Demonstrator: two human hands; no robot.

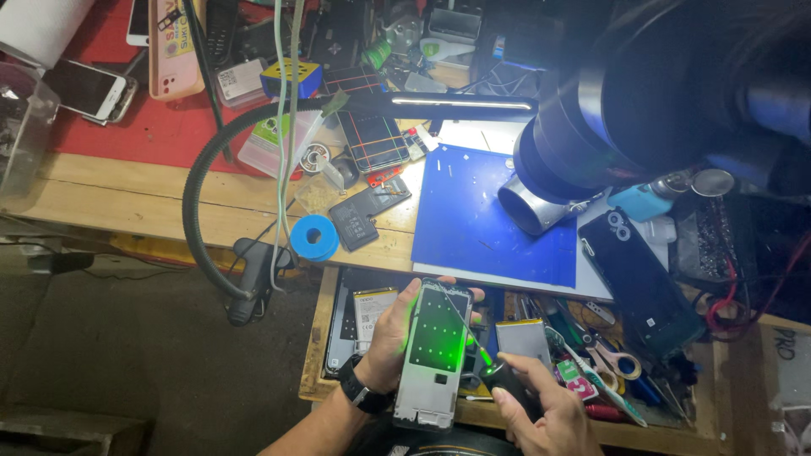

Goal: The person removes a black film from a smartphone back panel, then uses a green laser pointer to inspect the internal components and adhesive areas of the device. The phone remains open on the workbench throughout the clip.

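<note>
two hands work over the open drawer: left hand [390,338] grips a silver-framed phone chassis [434,355], right hand [541,409] closed on a small black green-glowing tool [504,378]; inspection underway, next needs steady aim.

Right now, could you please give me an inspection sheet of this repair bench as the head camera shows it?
Surface: wooden bench with a blue work mat lit by a lamp bar.
Job's things: opened phone frame with green light dots on it; small black tool glowing green at its tip.
Clutter: blue tape roll, black phone, scissors in an open drawer.
Grippers: left hand holds the frame; right hand holds the tool.
Cables: gooseneck lamp arm; pale cords hanging down.
Surroundings: microscope barrel; dark floor.
</note>
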